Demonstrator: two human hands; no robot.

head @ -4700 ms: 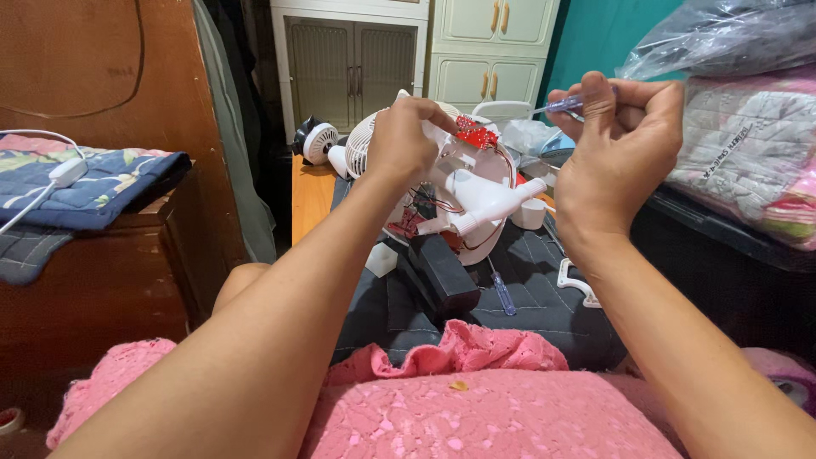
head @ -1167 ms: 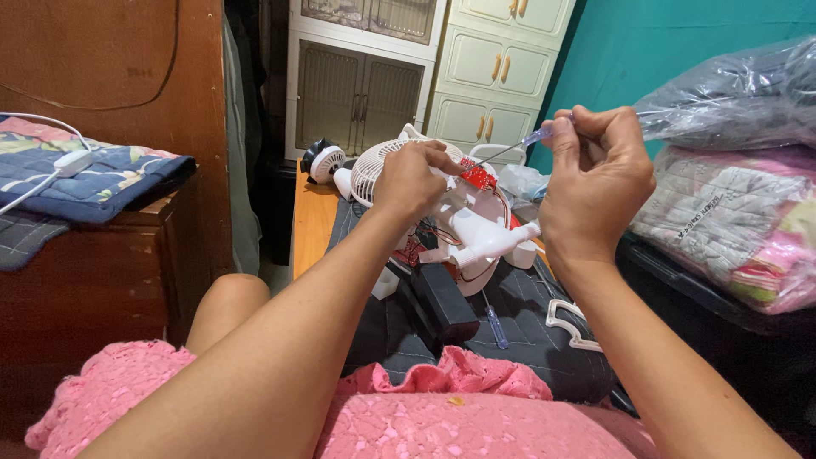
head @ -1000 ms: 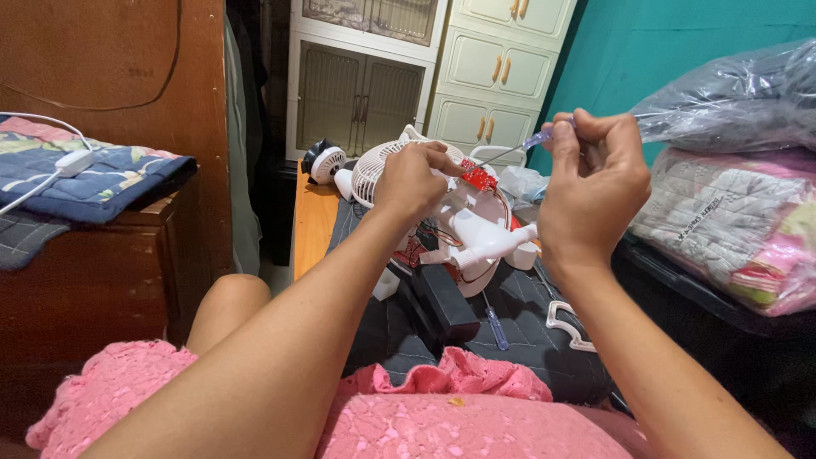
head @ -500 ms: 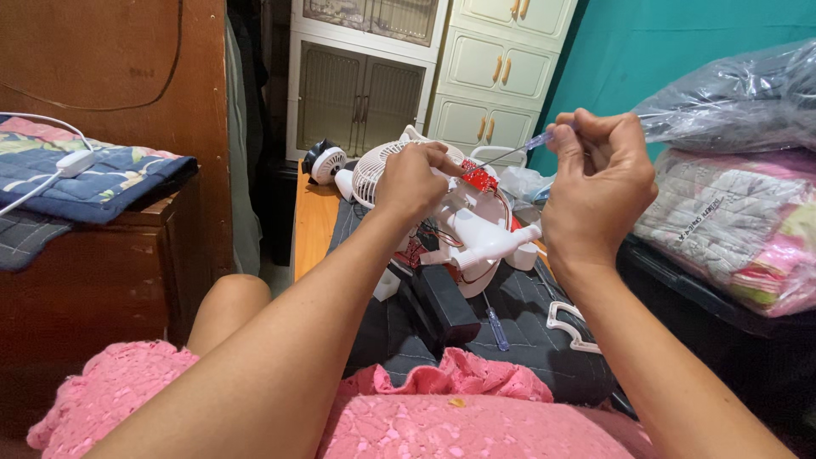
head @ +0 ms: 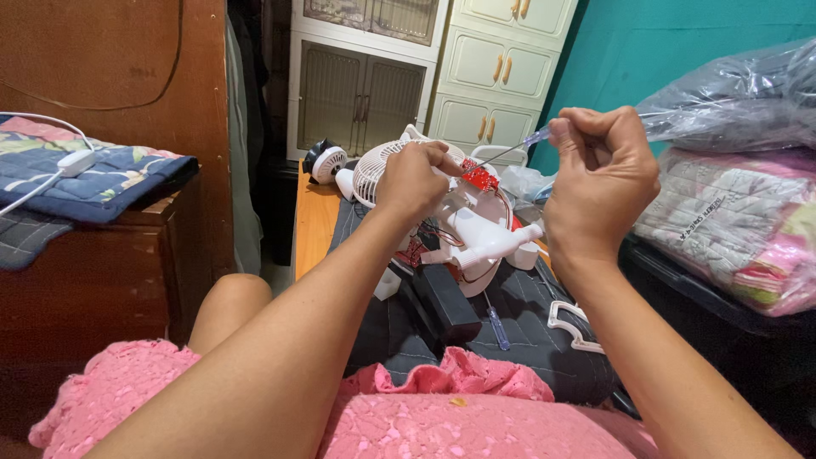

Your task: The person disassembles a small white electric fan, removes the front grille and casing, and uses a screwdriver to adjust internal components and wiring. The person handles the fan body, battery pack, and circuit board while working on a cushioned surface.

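From the head view we see our left hand (head: 414, 177) closed on the opened white fan (head: 463, 223) lying on the dark padded mat (head: 527, 323), apparently steadying its red circuit board (head: 478, 177), while our right hand (head: 599, 183) pinches a thin clear-handled screwdriver (head: 518, 146) angled toward that board.

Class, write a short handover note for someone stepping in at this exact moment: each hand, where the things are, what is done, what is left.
Left hand: grips the red circuit board on the opened white plastic fan.
Right hand: pinches a thin clear-handled screwdriver, tip at the board.
A second blue-handled screwdriver lies on the dark quilted cloth.
Done: fan housing open, wires exposed.
Left: the board is not yet freed; the fan is not closed.
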